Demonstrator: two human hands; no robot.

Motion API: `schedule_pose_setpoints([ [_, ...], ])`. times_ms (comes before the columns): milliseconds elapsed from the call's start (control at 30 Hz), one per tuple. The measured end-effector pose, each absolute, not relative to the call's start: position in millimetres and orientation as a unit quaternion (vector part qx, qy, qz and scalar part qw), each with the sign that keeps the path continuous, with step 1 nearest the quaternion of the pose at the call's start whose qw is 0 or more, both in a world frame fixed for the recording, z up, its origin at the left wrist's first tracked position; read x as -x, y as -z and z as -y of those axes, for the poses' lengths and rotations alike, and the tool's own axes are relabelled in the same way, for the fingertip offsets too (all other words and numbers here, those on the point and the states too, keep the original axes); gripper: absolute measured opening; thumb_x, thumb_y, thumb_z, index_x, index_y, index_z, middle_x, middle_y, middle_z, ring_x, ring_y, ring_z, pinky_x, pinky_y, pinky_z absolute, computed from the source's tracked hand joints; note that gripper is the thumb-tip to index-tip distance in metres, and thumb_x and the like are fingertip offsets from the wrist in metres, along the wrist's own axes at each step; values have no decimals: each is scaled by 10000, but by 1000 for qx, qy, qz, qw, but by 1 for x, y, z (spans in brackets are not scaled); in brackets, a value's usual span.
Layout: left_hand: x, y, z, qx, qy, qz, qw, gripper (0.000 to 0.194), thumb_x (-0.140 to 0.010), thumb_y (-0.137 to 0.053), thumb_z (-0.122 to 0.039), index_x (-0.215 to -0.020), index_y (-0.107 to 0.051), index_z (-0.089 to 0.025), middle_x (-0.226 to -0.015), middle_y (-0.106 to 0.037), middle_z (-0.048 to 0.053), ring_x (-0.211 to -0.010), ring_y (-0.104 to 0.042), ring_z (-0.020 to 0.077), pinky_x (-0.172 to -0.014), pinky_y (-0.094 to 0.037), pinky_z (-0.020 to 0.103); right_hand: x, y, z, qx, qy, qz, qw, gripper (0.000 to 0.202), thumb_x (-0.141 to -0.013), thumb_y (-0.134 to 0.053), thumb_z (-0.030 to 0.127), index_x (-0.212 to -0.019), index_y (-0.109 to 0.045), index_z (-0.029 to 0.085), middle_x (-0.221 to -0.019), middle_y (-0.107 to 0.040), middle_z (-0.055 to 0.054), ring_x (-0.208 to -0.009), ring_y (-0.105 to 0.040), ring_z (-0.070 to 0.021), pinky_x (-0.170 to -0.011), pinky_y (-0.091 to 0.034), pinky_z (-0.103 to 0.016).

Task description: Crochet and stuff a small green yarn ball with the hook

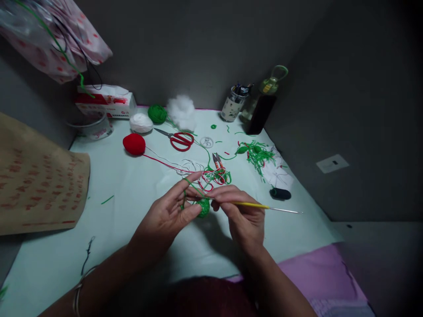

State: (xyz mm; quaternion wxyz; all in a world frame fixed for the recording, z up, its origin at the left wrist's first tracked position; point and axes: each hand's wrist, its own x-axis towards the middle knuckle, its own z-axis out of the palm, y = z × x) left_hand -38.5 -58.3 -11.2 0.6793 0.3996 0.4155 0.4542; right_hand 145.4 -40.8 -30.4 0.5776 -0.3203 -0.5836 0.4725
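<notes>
Between thumb and fingers, my left hand [170, 209] pinches a small green crochet piece [204, 208]. Green yarn runs over its raised index finger and loops round the other fingers. My right hand [243, 213] grips a crochet hook [253, 205] with a yellow handle; its far metal end points right. The hook's working tip meets the green piece, though fingers partly hide the stitch. Just beyond my hands lie orange-handled thread snips [218, 162] among tangled red, white and green yarn [211, 177].
Red [134, 144], white [141, 123] and green yarn balls [157, 114] sit at the back left near red-handled scissors [181, 141] and white stuffing [181, 112]. Green scraps [259, 156] lie right. A pen cup [230, 108] and bottle [261, 105] stand behind; a paper bag [42, 176] is left.
</notes>
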Motion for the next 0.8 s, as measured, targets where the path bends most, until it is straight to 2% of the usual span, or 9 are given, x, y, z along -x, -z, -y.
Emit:
schedule_pose_setpoints([
  [167, 38, 10, 58, -401, -437, -423, 685, 807, -789, -825, -252, -1525, -496, -296, -1105, -665, 42, -924, -601, 186, -916, -476, 336, -145, 32, 42, 317, -478, 574, 585, 152, -957, -666, 263, -1003, -782, 350, -984, -781, -18, -901, -689, -194, -686, -577, -335],
  [400, 40, 8, 56, -420, -430, -447, 662, 872, -736, -864, -267, -1523, -489, -279, -1000, -623, 11, -773, -516, 137, -846, -468, 325, -142, 30, 38, 280, -580, 491, 587, 103, -973, -646, 341, -943, -709, 265, -891, -767, -14, -689, -674, -129, -634, -580, -270],
  [567, 44, 7, 57, -426, -407, -437, 680, 791, -775, -846, -305, -1497, -524, -305, -1019, -618, 12, -866, -545, 159, -906, -446, 335, -145, 28, 33, 283, -620, 476, 556, 185, -956, -660, 423, -899, -641, 248, -815, -759, 1, -622, -658, -123, -618, -585, -268],
  [800, 45, 10, 58, -429, -390, -434, 689, 725, -793, -832, -326, -1463, -555, -337, -1041, -626, 3, -942, -572, 170, -933, -443, 327, -156, 29, 27, 237, -637, 508, 528, 153, -981, -635, 372, -930, -659, 230, -827, -771, -27, -667, -698, -134, -648, -596, -278],
])
